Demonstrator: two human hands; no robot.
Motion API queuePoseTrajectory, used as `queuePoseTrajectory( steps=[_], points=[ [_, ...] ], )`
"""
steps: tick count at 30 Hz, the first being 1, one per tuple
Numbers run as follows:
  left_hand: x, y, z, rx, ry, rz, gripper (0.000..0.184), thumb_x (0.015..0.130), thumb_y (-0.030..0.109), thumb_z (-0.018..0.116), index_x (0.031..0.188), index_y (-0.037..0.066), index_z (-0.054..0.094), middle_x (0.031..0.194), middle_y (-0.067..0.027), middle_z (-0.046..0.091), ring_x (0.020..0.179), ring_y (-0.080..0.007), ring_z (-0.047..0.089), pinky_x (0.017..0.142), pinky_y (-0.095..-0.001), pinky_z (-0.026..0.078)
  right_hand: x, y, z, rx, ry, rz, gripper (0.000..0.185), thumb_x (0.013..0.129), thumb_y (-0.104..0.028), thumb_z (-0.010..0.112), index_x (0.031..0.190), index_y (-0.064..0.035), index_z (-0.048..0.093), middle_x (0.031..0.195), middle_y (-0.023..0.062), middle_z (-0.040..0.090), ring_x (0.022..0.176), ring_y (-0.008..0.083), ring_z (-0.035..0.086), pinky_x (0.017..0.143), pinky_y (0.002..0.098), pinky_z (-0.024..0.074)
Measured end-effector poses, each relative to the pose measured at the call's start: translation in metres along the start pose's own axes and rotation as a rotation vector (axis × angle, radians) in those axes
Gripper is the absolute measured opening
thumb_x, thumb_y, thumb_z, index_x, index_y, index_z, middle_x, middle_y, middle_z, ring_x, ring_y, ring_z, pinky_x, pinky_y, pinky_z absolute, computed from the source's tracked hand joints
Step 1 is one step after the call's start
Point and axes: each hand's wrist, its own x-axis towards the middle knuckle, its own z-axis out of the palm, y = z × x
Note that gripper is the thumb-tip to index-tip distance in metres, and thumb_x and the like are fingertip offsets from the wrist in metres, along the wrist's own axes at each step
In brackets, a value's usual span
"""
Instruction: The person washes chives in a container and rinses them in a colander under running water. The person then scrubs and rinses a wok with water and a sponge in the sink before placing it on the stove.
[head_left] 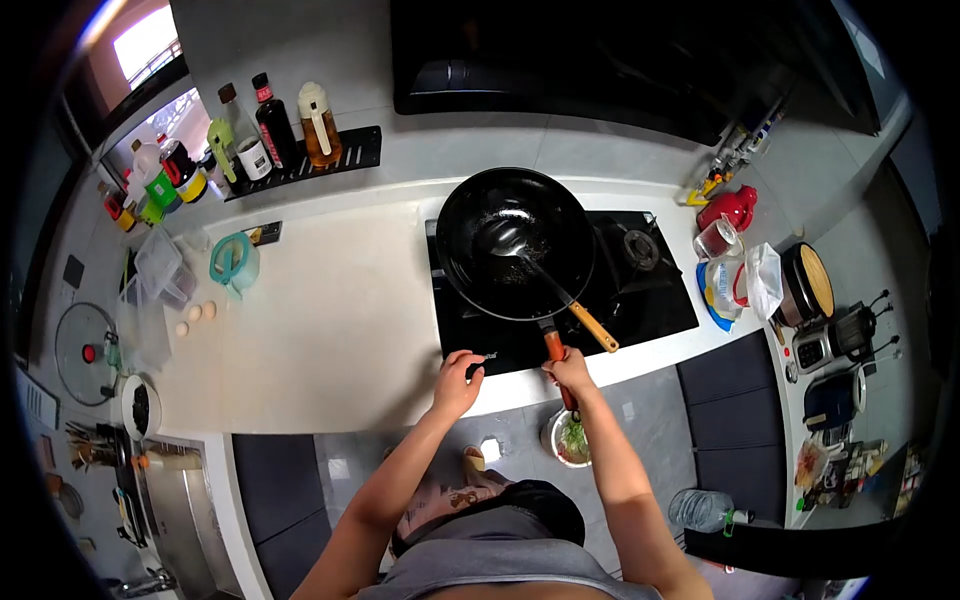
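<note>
A black wok [490, 275] sits over the left side of the black gas stove [650, 300], its inside shiny. My right hand [571, 372] is closed around the wok's reddish-brown handle [554, 345]. Resting in the wok is a ladle [594, 327] with a wooden grip, which sticks out over the rim just above that hand. At the stove's front left corner, my left hand [459, 384] has its thumb and fingers curled around a small dark part that looks like a stove knob [473, 371].
Bottles [275, 125] stand on a black wall rack [360, 150]. A teal-lidded jug [234, 262] and several eggs [195, 313] are on the white counter [330, 310]. Below the counter is a white bowl [553, 438] with greens. A range hood [560, 70] overhangs the stove; a large bottle [700, 510] lies low right.
</note>
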Motion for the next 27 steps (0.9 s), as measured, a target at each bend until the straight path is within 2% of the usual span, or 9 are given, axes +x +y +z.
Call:
queuePoseTrajectory(
  steps=[10, 20, 27],
  points=[
    [-0.029, -0.011, 0.000, 0.041, 0.103, -0.106, 0.017, 0.073, 0.010, 0.058, 0.090, 0.008, 0.059, 0.099, -0.0121, 0.053, 0.094, -0.0307, 0.049, 0.082, -0.0360, 0.040, -0.001, 0.021, 0.013, -0.058, 0.016, -0.118, 0.012, 0.067, 0.002, 0.056, 0.073, -0.0008, 0.047, 0.052, 0.0045, 0.049, 0.041, 0.0118, 0.048, 0.038, 0.0245, 0.0388],
    [-0.067, -0.036, -0.038, 0.111, 0.276, -0.158, 0.018, 0.071, 0.008, 0.058, 0.089, 0.008, 0.058, 0.096, -0.0127, 0.054, 0.091, -0.0306, 0.050, 0.080, -0.0368, 0.040, -0.032, 0.021, 0.066, -0.051, -0.220, -0.204, 0.015, 0.070, 0.002, 0.056, 0.080, -0.0012, 0.045, 0.056, 0.0041, 0.050, 0.045, 0.0114, 0.049, 0.042, 0.0240, 0.0405],
    [-0.117, -0.049, -0.104, 0.141, 0.476, -0.268, 0.016, 0.070, 0.008, 0.058, 0.087, 0.008, 0.059, 0.097, -0.0134, 0.054, 0.092, -0.0307, 0.050, 0.080, -0.0368, 0.041, -0.050, -0.006, 0.148, -0.191, -0.426, -0.366, 0.015, 0.071, 0.001, 0.056, 0.082, -0.0005, 0.047, 0.057, 0.0036, 0.050, 0.046, 0.0109, 0.049, 0.043, 0.0240, 0.0408]
  ],
)
